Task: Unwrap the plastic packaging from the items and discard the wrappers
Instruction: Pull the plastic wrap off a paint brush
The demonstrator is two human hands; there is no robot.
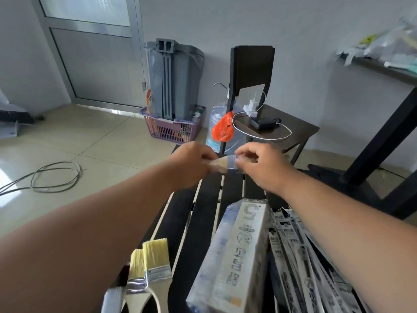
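A paintbrush in clear plastic wrap (222,163) is held in the air above the far end of a dark slatted bench (203,213). My left hand (191,163) pinches the bristle end, where the wrap looks blurred. My right hand (261,166) grips the metal band end through the plastic. Two unwrapped paintbrushes (150,265) with pale bristles lie at the bench's near left edge. A white wrapped box (234,258) lies on the bench in front of me. Beside it on the right lies a heap of flat black-and-white packets (311,263).
A grey bin (173,80) stands by the back wall behind a purple basket (173,129). A dark chair (270,123) with a charger and white cable is just beyond my hands, an orange bag (222,129) hanging beside it. A cable coil (54,177) lies on the floor at left.
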